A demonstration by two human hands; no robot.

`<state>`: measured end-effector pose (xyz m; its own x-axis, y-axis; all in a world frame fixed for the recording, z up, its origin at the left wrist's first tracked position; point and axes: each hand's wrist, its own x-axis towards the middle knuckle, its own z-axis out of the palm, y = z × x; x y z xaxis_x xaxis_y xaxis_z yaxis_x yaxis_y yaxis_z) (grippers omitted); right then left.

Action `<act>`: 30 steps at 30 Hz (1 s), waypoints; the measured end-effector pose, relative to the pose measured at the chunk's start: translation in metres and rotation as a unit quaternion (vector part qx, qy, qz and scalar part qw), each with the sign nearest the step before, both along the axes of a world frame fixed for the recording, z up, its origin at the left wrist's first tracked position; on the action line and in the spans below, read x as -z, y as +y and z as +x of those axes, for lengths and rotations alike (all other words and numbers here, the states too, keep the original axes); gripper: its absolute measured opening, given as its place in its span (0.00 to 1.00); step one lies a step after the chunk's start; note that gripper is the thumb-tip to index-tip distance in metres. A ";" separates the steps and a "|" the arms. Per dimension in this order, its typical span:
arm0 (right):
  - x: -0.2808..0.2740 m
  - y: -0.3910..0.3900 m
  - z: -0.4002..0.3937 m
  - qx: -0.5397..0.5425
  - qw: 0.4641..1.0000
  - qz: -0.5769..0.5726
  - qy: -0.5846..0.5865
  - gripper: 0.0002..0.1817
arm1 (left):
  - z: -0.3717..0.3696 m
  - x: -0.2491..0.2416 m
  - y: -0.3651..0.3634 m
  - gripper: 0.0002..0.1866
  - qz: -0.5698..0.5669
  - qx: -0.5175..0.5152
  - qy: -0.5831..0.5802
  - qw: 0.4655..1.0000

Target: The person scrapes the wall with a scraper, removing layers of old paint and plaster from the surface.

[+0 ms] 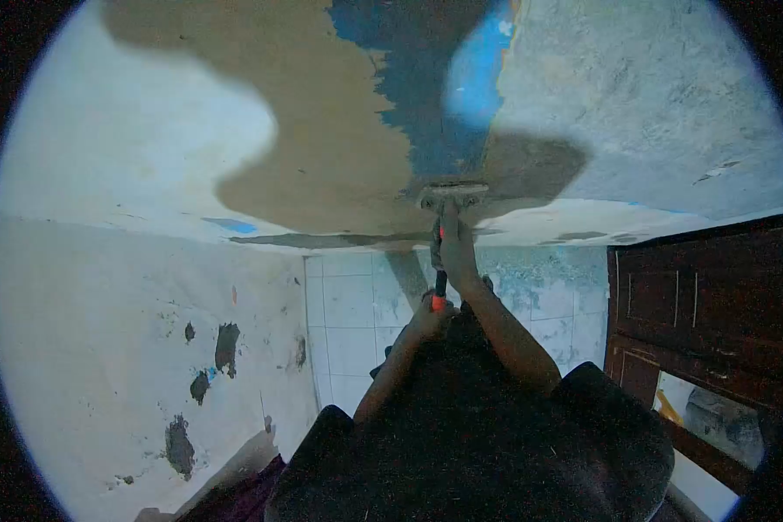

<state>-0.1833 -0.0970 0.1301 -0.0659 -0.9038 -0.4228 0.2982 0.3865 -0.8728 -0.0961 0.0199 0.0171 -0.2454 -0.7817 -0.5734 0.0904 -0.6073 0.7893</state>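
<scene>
Scraper blade [453,195] sits flat against the ceiling [635,104], right above the fingers [455,248]. Lower hand [432,315] grips the handle [440,291] just below them. Tiled wall [352,313] behind, wooden door [705,304] off right, patched wall [130,348] left.

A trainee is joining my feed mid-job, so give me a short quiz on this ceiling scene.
1. True or false: the blade of the scraper is pressed against the ceiling.
2. Which hand grips the scraper's handle higher up, nearer the blade? A) left hand B) right hand C) neither hand touches it
3. Fill in: the far wall behind the arms is covered in white ____.

Key: 1 true; 2 B; 3 tiles.
</scene>
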 end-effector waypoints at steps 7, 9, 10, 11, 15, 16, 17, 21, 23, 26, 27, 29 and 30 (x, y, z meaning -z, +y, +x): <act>0.024 -0.005 0.003 0.023 0.999 0.023 0.013 0.26 | 0.005 -0.046 -0.013 0.11 -0.018 0.012 -0.047 0.999; 0.018 -0.008 0.003 0.020 0.999 -0.032 0.017 0.27 | 0.002 -0.060 -0.025 0.13 0.019 -0.008 -0.068 0.997; 0.008 -0.009 0.004 0.020 0.999 -0.041 0.017 0.28 | 0.006 -0.051 -0.027 0.12 -0.007 0.045 -0.052 0.998; 0.002 -0.007 0.003 0.023 0.999 -0.038 0.018 0.28 | 0.007 -0.041 -0.022 0.12 -0.004 0.048 -0.051 0.998; 0.006 -0.001 0.003 0.016 0.999 -0.015 0.038 0.29 | 0.002 -0.056 -0.017 0.11 -0.006 0.005 -0.036 0.999; 0.008 -0.002 0.004 0.011 0.999 -0.018 0.033 0.29 | 0.003 -0.058 -0.021 0.11 0.034 -0.012 -0.051 0.998; 0.011 -0.005 0.003 0.007 0.999 -0.024 0.028 0.28 | 0.003 -0.045 -0.021 0.11 0.030 -0.009 -0.052 0.998; -0.009 -0.013 0.000 0.021 0.997 -0.070 0.028 0.26 | -0.004 -0.061 -0.031 0.10 -0.028 -0.002 -0.033 0.999; -0.056 -0.010 0.000 0.023 0.999 -0.035 0.034 0.26 | -0.007 -0.064 -0.044 0.11 -0.027 0.023 -0.019 0.999; -0.038 -0.014 0.000 0.019 0.992 -0.099 0.079 0.26 | -0.003 -0.019 -0.036 0.12 0.000 0.019 0.021 1.000; -0.021 -0.012 -0.001 0.021 0.991 -0.107 0.080 0.26 | -0.003 -0.012 -0.021 0.13 -0.077 0.009 -0.048 0.996; 0.010 -0.005 -0.002 0.005 0.999 -0.026 0.042 0.26 | 0.003 -0.029 -0.013 0.16 -0.068 0.048 -0.075 0.994; 0.011 -0.005 -0.001 0.012 0.998 -0.027 0.054 0.26 | 0.004 -0.025 -0.014 0.16 -0.031 0.066 -0.059 0.996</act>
